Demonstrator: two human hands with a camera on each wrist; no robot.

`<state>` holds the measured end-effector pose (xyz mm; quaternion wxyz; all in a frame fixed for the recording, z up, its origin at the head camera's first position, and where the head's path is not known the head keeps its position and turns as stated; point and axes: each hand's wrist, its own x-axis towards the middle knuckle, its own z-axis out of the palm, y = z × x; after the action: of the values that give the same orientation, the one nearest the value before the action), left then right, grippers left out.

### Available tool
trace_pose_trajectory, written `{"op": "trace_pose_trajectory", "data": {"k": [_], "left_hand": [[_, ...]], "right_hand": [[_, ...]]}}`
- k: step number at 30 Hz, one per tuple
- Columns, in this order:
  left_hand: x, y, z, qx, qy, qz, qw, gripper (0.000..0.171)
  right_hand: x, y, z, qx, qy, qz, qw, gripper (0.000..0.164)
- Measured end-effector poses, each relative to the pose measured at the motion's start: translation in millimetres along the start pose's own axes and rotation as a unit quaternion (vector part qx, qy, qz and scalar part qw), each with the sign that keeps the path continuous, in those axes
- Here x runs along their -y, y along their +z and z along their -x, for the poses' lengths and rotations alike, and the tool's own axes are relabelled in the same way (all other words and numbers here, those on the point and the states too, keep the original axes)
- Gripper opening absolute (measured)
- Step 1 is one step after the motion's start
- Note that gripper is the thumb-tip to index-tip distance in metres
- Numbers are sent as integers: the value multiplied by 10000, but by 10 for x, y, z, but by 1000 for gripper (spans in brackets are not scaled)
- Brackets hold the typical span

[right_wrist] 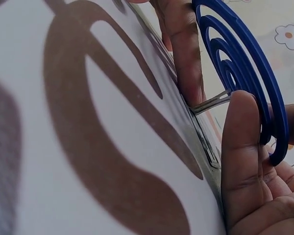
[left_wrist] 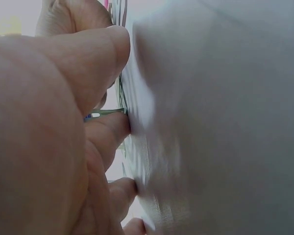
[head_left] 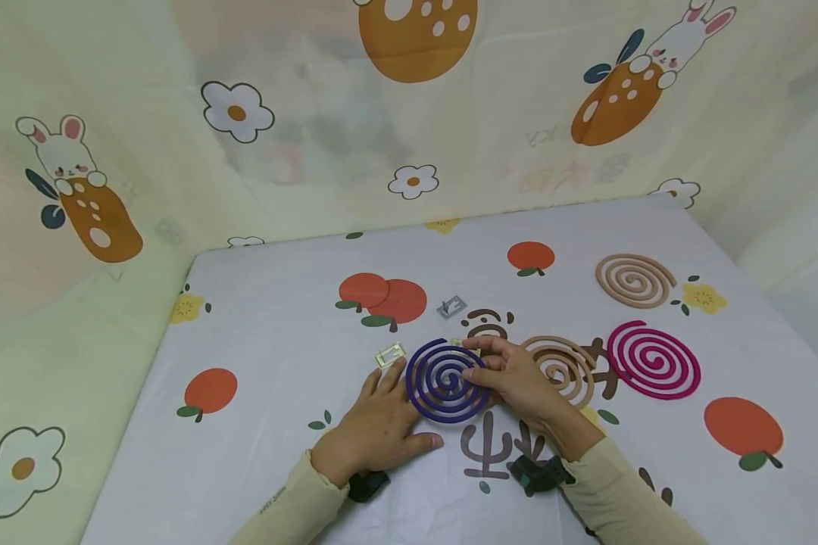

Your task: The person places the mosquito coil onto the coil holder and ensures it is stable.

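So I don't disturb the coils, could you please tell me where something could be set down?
Left of the left hand, and between the grey stand and farther tan coil, the cloth is free. Around the blue coil and right hand it is crowded.

Up top, we've got a cream curtain (head_left: 334,182) printed with white flowers (head_left: 237,113) and rabbits (head_left: 68,160)! Below, we spot a pale tablecloth (head_left: 266,333) scattered with red fruit (head_left: 210,389) and yellow blooms (head_left: 704,298).

I see the right hand (right_wrist: 247,176) pinching a blue coil (right_wrist: 278,98), a slanting metal prong (right_wrist: 213,101) close to the coil's middle.
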<state>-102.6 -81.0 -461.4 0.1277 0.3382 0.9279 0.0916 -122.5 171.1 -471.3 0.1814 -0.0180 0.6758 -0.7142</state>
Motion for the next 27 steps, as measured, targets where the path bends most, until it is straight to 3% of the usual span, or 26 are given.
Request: {"op": "trace_pose_trajectory", "data": {"k": [27], "left_hand": [[9,18,-5,-5,7,-6,10000,76]], "right_hand": [[-18,-22,-13,218,-9,-33,9998,53]]}}
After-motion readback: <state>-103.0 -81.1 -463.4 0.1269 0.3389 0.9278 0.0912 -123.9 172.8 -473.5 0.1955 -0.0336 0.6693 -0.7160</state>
